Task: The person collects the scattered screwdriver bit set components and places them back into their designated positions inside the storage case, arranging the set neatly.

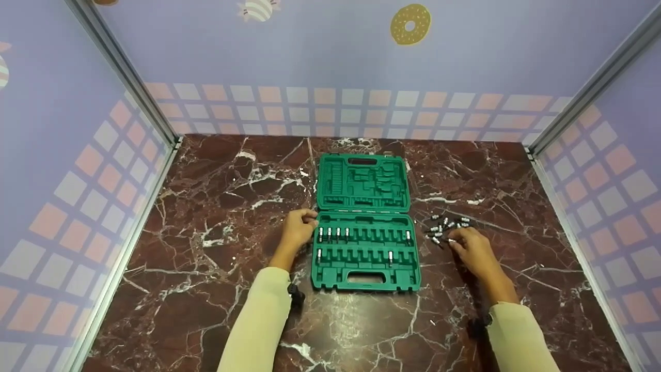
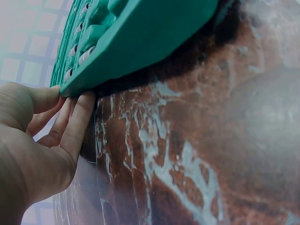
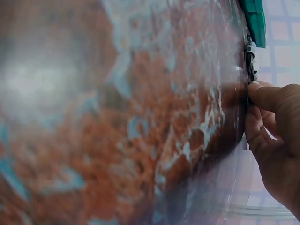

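Note:
An open green plastic tool case lies flat, its lid folded back away from me. Several silver bit sockets with dark tips stand in slots of its two rows, four of them side by side at the upper row's left end. My left hand holds the case's left edge, thumb at the rim and fingers below it in the left wrist view. To the right of the case, my right hand pinches a bit socket at the near side of a loose pile of bit sockets. Its fingertips partly hide that piece.
The case stands on a dark red marble-patterned tabletop with white veins. Patterned wall panels enclose the table at the back, left and right. Moulded recesses line the lid.

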`<state>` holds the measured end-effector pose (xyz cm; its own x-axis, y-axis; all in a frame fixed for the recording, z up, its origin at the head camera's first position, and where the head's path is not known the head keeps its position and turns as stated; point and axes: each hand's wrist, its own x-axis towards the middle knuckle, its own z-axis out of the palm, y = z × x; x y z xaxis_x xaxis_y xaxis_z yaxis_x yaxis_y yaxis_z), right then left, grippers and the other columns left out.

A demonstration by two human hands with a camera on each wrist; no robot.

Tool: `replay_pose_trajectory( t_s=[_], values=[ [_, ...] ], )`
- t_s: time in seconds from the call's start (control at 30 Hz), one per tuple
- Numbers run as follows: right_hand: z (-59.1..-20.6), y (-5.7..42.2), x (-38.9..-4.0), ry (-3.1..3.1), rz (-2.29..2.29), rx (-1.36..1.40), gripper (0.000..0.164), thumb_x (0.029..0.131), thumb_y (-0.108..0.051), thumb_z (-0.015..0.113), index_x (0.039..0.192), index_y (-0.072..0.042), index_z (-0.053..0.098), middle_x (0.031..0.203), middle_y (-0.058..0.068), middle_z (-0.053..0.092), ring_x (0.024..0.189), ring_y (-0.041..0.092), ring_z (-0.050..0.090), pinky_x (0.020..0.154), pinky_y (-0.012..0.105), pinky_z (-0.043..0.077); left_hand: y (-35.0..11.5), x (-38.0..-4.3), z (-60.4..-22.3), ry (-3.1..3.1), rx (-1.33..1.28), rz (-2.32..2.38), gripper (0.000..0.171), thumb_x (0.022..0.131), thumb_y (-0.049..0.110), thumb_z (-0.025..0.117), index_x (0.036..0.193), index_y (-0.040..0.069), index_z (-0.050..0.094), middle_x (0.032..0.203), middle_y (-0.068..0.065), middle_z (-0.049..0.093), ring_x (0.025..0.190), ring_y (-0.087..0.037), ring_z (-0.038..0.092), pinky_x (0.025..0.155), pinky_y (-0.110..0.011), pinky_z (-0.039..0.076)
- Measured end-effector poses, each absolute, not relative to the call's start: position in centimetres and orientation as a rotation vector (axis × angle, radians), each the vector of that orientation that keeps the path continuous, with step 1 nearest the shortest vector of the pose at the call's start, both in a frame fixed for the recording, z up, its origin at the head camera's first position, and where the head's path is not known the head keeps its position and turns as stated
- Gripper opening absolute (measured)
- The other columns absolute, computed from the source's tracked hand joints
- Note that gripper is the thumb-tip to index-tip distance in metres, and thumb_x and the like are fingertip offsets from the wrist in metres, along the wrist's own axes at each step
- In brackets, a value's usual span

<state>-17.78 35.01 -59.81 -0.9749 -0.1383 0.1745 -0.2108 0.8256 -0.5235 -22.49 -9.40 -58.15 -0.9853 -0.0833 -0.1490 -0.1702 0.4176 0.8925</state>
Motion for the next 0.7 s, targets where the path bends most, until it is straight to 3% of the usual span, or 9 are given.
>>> replay_pose_trajectory(
  t_s=[0.13, 0.33, 0.7],
  values=[
    [-59.5, 34.9, -17.7, -2.895, 0.901, 0.247, 0.011, 0.095, 0.000, 0.071, 0.106, 0.001, 0.071, 0.104, 0.020, 0.066, 0.091, 0.033, 0.066, 0.079, 0.049, 0.053, -9.4, -22.4, -58.1, 2.567, -0.241, 1.647, 0.019, 0.098, 0.001, 0.065, 0.114, 0.001, 0.075, 0.105, -0.017, 0.072, 0.091, -0.028, 0.067, 0.067, -0.036, 0.057],
    [-59.1, 34.3, -17.5, -2.870, 0.991, 0.180, 0.011, 0.095, -0.002, 0.072, 0.106, -0.002, 0.072, 0.105, 0.017, 0.068, 0.092, 0.030, 0.066, 0.080, 0.042, 0.053, -9.3, -22.3, -58.1, 2.595, -0.224, 1.638, 0.019, 0.096, 0.000, 0.065, 0.112, 0.000, 0.076, 0.102, -0.017, 0.072, 0.089, -0.028, 0.067, 0.067, -0.036, 0.057],
    [-57.7, 31.9, -17.9, -2.786, 1.280, 0.130, 0.014, 0.097, -0.007, 0.071, 0.110, -0.004, 0.074, 0.100, 0.013, 0.075, 0.083, 0.005, 0.062, 0.074, 0.019, 0.048, -9.3, -22.5, -58.1, 2.595, -0.232, 1.611, 0.019, 0.097, 0.001, 0.065, 0.114, 0.001, 0.076, 0.104, -0.017, 0.072, 0.091, -0.028, 0.068, 0.069, -0.036, 0.057]
  ],
)
